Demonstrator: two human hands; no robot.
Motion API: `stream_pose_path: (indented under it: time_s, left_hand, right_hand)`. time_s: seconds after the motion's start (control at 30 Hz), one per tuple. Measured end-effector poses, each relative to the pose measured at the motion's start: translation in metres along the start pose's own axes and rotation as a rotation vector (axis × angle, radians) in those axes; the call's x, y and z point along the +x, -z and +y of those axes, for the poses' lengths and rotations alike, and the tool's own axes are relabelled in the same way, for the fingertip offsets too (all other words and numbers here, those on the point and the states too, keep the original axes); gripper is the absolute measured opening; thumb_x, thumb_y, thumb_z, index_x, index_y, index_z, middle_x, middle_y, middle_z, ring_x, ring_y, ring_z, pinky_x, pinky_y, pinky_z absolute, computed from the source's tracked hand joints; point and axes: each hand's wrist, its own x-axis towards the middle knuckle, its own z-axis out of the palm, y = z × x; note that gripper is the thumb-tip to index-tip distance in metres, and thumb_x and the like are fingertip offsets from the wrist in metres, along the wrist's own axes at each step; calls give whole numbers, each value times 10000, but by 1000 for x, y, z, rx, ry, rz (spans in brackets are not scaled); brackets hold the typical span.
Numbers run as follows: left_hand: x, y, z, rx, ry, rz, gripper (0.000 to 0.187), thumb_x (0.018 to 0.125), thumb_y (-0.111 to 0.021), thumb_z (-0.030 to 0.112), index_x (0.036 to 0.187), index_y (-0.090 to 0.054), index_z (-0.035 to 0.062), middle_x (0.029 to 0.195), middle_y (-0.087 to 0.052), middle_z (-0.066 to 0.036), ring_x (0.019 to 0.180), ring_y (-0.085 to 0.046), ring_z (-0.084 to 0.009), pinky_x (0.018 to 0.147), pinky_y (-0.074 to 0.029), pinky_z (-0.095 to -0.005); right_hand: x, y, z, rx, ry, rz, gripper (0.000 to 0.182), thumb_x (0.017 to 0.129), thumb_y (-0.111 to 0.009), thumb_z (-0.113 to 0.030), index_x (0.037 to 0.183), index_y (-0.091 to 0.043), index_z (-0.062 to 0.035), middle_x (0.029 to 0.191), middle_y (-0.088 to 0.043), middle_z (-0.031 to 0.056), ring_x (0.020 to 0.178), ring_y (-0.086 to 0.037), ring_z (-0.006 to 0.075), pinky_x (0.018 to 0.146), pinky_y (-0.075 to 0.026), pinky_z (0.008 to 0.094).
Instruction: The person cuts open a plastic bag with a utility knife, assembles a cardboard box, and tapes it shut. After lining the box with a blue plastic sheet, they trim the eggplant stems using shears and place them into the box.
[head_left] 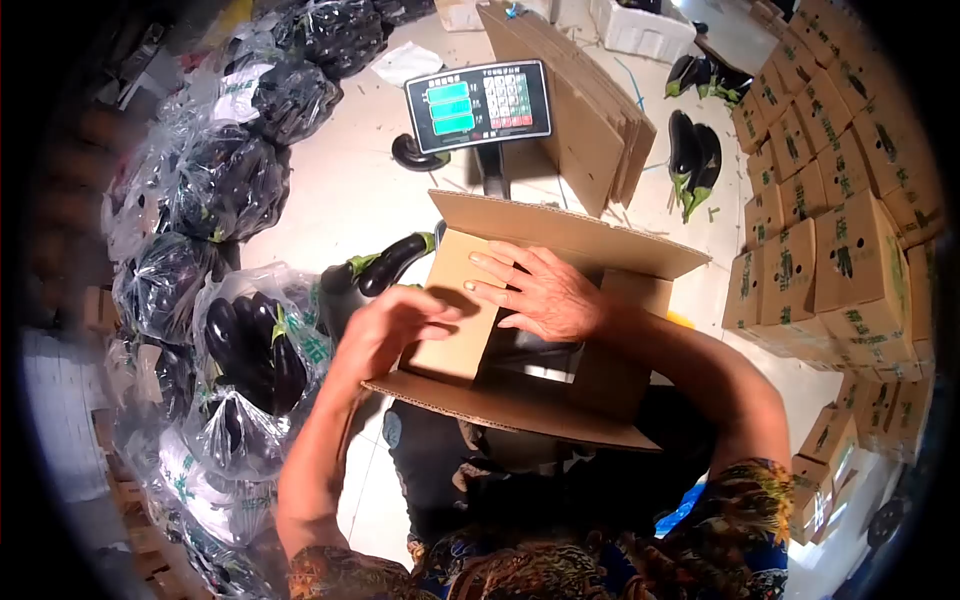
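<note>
An open cardboard box (530, 410) stands in front of me with its flaps up and out, and floor shows through its middle. My right hand (545, 290) reaches across the box, fingers spread over the left end flap (455, 355). At the left side of that flap is my left hand (395, 330), its fingers loosely bent and apart, nothing between them. Behind the box rises a scale display (480, 105) with lit green panels and a keypad. Two eggplants (397, 263) lie left of the box on the floor.
Clear plastic bags of eggplants (225, 185) line the left side, one bag open with eggplants (255, 345) showing. Flattened cardboard sheets (575, 110) lean behind the scale. Stacked printed cartons (850, 260) fill the right. More eggplants (695, 155) and a white foam box (645, 30) are farther back.
</note>
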Motion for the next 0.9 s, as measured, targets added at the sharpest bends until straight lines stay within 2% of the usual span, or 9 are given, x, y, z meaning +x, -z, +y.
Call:
stream_pose_path:
  time_s: [0.1,0.3,0.33,0.4,0.47,0.53,0.6,0.7,0.9]
  left_hand:
    - [-25,-38,16,109,-287,211,529,926,-503,481,1184,-542,21,1240,-575,-155,1200,-534,-286,1000,-422,-425]
    - [49,-21,-5,1007,-119,464,714,897,-508,359,1468,-239,25,1413,-401,-252,1296,-412,-373,1080,-308,-436]
    - [57,-10,-23,1131,-95,458,746,909,-494,417,1470,-215,11,1435,-349,-281,1336,-352,-379,1102,-274,-422]
    - [62,-10,-22,936,80,431,774,934,-412,513,1478,-180,14,1354,-456,-281,1258,-456,-387,1058,-334,-404]
    - [58,-9,-24,929,49,425,778,941,-340,571,1491,-162,52,1264,-551,-261,1178,-537,-385,1014,-377,-402]
    - [57,-13,-21,878,79,501,789,937,-305,622,1487,-197,66,1270,-547,-253,1192,-529,-363,1016,-375,-394]
    - [56,-14,-23,804,-37,614,730,968,-335,550,1448,-273,4,1231,-546,-301,1168,-536,-388,1004,-379,-397]
    - [53,-8,-34,407,-163,739,639,999,-280,493,1412,-346,9,1255,-552,-244,1160,-544,-337,1027,-378,-400]
    - [69,1,-20,554,-14,442,631,986,-322,495,1376,-409,7,1403,-425,-201,1311,-401,-302,1097,-297,-381]
  right_hand:
    - [-2,-7,-1,-15,-18,-39,712,751,-710,-407,1362,-468,-131,1484,-355,64,1339,-335,285,1037,-322,429]
    - [7,20,4,63,72,-60,378,780,-691,-240,1097,-605,-53,1319,-531,91,1201,-482,238,920,-406,403]
    - [2,35,6,695,-223,-101,363,778,-697,-204,1086,-602,-38,1277,-554,97,1153,-511,247,889,-418,401]
    - [-9,74,14,900,-258,110,332,778,-709,-137,1066,-597,-17,1152,-604,110,1035,-567,278,826,-443,400]
    - [-4,120,0,-46,-143,340,343,770,-738,-130,1063,-596,-20,1009,-635,122,928,-604,304,779,-463,395]
    - [-24,119,7,-435,-467,108,486,694,-809,-213,1100,-594,-55,1025,-630,130,1000,-598,298,844,-469,387]
    - [-37,93,-18,515,-893,251,543,664,-813,-293,1098,-591,-52,1076,-611,129,1063,-572,301,884,-461,396]
    - [-50,50,-49,-202,-406,-162,846,723,-728,-424,1386,-375,-34,1413,-366,234,1347,-321,383,1098,-272,465]
    - [-49,56,-51,15,-389,-144,865,736,-724,-382,1411,-332,-10,1471,-251,254,1388,-204,401,1123,-181,478]
